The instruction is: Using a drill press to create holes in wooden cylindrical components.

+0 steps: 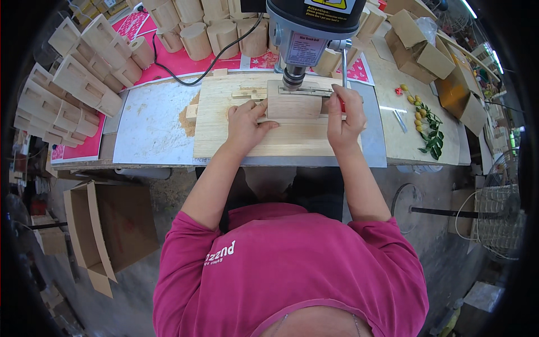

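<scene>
A pale wooden block (295,106) lies on the wooden board (224,147) beneath the drill press (306,48). Across its top runs a narrow slotted metal strip (306,91), with the drill chuck (293,77) directly over it. My left hand (247,126) grips the block's left end, thumb along the near side and fingers toward the back. At the block's right end, my right hand (345,117) is closed around something with a red part, mostly hidden by the fingers. The press's silver lever (344,70) comes down close to that hand.
Stacked slotted wooden pieces (84,73) stand at left, and wooden cylinders (216,39) behind. A black cable (224,59) crosses the table. At right lie a sprig with yellow fruit (426,123) and cardboard boxes (418,48). Sawdust (187,121) borders the board. An open carton (120,224) sits on the floor.
</scene>
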`<state>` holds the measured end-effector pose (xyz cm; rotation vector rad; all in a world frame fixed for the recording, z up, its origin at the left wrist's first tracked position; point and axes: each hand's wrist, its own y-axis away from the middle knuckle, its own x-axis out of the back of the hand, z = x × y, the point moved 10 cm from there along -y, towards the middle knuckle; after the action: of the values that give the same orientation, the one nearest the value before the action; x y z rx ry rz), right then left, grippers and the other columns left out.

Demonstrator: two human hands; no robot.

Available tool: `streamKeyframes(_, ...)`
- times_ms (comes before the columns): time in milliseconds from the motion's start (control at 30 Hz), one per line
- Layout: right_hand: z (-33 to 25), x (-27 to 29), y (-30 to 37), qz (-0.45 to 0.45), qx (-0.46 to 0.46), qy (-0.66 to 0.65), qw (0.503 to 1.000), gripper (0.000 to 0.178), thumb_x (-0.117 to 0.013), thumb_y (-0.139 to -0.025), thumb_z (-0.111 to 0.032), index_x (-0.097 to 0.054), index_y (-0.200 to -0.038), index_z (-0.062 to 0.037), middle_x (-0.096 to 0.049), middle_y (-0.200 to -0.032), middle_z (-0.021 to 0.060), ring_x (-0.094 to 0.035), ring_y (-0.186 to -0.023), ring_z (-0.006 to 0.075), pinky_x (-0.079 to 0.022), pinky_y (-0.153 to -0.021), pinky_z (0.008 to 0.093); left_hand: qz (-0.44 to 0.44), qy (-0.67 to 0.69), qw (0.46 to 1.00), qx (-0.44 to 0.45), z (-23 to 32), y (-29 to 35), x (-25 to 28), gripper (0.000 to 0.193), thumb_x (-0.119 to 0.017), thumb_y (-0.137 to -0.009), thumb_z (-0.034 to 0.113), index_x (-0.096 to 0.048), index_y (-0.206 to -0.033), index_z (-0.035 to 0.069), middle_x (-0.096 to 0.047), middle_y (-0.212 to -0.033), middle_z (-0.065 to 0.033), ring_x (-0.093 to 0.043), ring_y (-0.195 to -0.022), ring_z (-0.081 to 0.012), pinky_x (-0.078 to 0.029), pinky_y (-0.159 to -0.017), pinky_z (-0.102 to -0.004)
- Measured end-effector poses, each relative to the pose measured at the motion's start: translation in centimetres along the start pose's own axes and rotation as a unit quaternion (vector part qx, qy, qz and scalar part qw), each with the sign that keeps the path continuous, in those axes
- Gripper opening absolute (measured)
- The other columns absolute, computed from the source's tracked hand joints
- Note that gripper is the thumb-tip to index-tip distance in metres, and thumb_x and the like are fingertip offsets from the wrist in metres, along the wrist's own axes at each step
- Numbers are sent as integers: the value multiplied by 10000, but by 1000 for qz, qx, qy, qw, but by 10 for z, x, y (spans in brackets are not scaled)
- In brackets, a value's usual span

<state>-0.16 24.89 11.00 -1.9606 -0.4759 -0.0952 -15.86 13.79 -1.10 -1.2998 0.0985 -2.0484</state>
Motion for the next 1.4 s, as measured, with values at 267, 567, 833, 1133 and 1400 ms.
streamKeyframes(267, -23, 16, -21, 14, 63, -2, 998, 75, -568, -775, 27, -588, -844, 4, -547, -668, 81, -520, -560, 149, -411, -522, 243, 8, -10, 1000, 1, -3, 1, 0, 561, -742, -604, 356, -603, -1115, 168, -529, -730, -20, -530, -731, -200, -299, -702, -349)
streamKeyframes(567, 32, 3, -186, -11, -104, 90, 990, 397, -496, -842, -340, -588, -787, 42, -584, -686, 195, -573, -653, 259, -430, -623, 342, 4, 3, 1000, 5, 4, -2, 0, 577, -752, -595, 347, -598, -1124, 173, -545, -740, -15, -539, -727, -192, -305, -714, -352)
streamKeyframes(833, 82, -11, -88, -265, -195, -56, 943, 408, -614, -816, -320, -552, -1115, -49, -599, -922, 57, -552, -858, 147, -429, -782, 284, 2, 123, 990, 70, -4, -3, 5, 426, -793, -575, 272, -649, -922, 71, -565, -758, -24, -567, -744, -190, -322, -819, -326)
streamKeyframes(1133, 69, -1, 40, -336, -280, -43, 898, 241, -670, -767, -130, -599, -957, 0, -603, -816, 42, -542, -767, 92, -428, -675, 234, -24, 195, 979, -47, 12, 7, 54, 367, -795, -542, 181, -665, -854, 38, -537, -684, -46, -522, -634, -165, -419, -602, -263)
streamKeyframes(1400, 66, -6, 109, -316, -459, -207, 804, 200, -659, -794, -169, -641, -876, 12, -610, -756, 14, -520, -690, 64, -411, -623, 212, 45, 462, 854, 235, -69, 73, 136, 152, -698, -700, 167, -603, -689, 49, -544, -610, 22, -471, -536, -59, -376, -504, -208)
